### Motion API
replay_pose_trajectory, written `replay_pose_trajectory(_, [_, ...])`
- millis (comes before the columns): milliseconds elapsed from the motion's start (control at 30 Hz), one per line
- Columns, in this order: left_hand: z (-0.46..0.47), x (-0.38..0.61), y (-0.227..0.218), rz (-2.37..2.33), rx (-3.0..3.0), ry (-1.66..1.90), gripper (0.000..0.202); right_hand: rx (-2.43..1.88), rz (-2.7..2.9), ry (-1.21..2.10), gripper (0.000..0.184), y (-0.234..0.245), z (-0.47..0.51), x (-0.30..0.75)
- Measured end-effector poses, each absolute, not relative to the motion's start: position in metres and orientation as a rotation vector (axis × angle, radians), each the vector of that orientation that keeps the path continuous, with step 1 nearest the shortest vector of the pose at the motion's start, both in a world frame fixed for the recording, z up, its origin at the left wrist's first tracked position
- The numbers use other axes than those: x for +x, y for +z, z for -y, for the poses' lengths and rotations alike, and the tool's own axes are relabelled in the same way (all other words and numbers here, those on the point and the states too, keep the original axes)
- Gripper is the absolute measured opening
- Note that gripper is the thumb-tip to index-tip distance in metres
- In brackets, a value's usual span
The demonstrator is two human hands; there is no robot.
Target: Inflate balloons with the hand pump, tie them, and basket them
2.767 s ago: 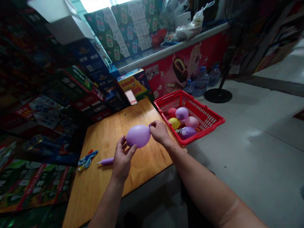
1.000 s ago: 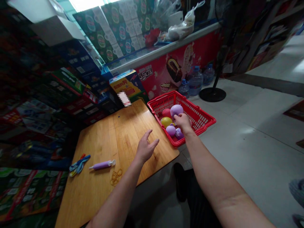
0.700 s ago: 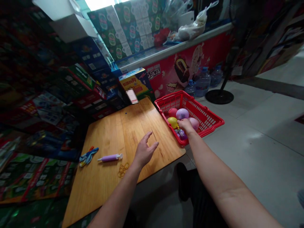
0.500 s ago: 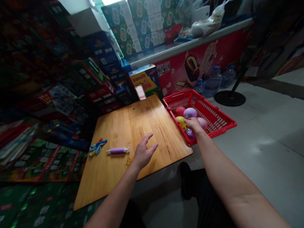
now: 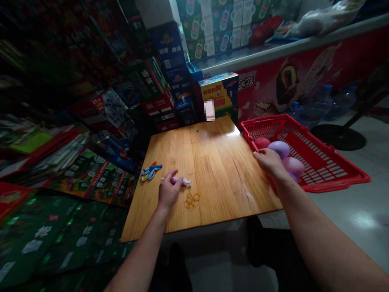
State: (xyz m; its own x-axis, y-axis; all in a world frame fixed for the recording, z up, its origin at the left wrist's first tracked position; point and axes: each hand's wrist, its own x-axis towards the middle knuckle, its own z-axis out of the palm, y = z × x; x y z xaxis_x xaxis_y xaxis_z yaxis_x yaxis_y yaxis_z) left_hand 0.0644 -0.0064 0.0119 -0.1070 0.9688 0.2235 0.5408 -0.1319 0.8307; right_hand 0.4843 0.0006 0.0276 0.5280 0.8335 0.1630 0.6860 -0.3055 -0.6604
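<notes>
My left hand (image 5: 168,192) hovers over the wooden table (image 5: 212,170), fingers apart, just above the purple hand pump (image 5: 181,182). Several yellow rubber bands (image 5: 191,200) lie just to its right, and a bunch of uninflated balloons (image 5: 150,171) lies to its left. My right hand (image 5: 269,159) rests at the near rim of the red basket (image 5: 328,170), its fingers bent over the inflated balloons inside. A purple balloon (image 5: 280,148), a pink balloon (image 5: 293,165) and a red balloon (image 5: 261,142) show around it. I cannot tell whether the hand grips one.
Stacked cartons (image 5: 170,81) and a yellow box (image 5: 217,91) stand behind the table. A red freezer counter (image 5: 304,77) runs along the back right, with water bottles (image 5: 313,107) and a fan base (image 5: 338,138) on the floor. Printed boxes (image 5: 60,170) fill the left.
The purple balloon went from both hands into the basket. My left hand has since moved left and down to the pump. My right hand stays at the basket. The view has turned left.
</notes>
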Motion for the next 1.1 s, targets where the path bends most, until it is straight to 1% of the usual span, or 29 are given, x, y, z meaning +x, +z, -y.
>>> replay_pose_trajectory(100, [-0.019,0.008,0.004,-2.066,1.828,1.061,0.047,-2.136,1.299,0.129,0.04,0.04,-0.003,0.462])
replay_pose_trajectory(167, [-0.034,-0.027,0.0,-2.149,1.832,1.043,0.044,-2.095,1.327,0.018,0.041,0.046,-0.003,0.447])
replay_pose_trajectory(233, [-0.046,-0.055,-0.004,-2.188,1.848,1.032,0.041,-2.043,1.361,-0.018,0.041,0.049,-0.003,0.433])
replay_pose_trajectory(400, [-0.064,-0.088,-0.015,-2.256,1.887,0.934,0.036,-1.989,1.436,0.039,0.039,0.05,-0.01,0.394])
replay_pose_trajectory(533, [-0.071,-0.086,-0.024,-2.304,1.919,0.778,0.035,-1.939,1.484,0.101,0.039,0.052,-0.015,0.363])
replay_pose_trajectory(600, [-0.074,-0.083,-0.025,-2.288,1.909,0.778,0.035,-1.908,1.51,0.119,0.038,0.051,-0.017,0.35])
replay_pose_trajectory(767, [-0.077,-0.078,-0.012,-2.3,1.93,0.968,0.039,-1.854,1.547,0.133,0.036,0.047,-0.021,0.33])
replay_pose_trajectory(933, [-0.07,-0.067,0.013,-2.086,2.024,1.315,0.026,-1.728,1.518,0.138,0.033,0.046,-0.019,0.31])
replay_pose_trajectory(1033, [-0.057,-0.051,0.028,-1.964,2.014,1.474,0.02,-1.602,1.49,0.301,0.029,0.049,-0.012,0.289])
replay_pose_trajectory(1100, [-0.046,-0.038,0.036,-1.883,2.023,1.506,0.017,-1.546,1.471,0.549,0.026,0.05,-0.006,0.272])
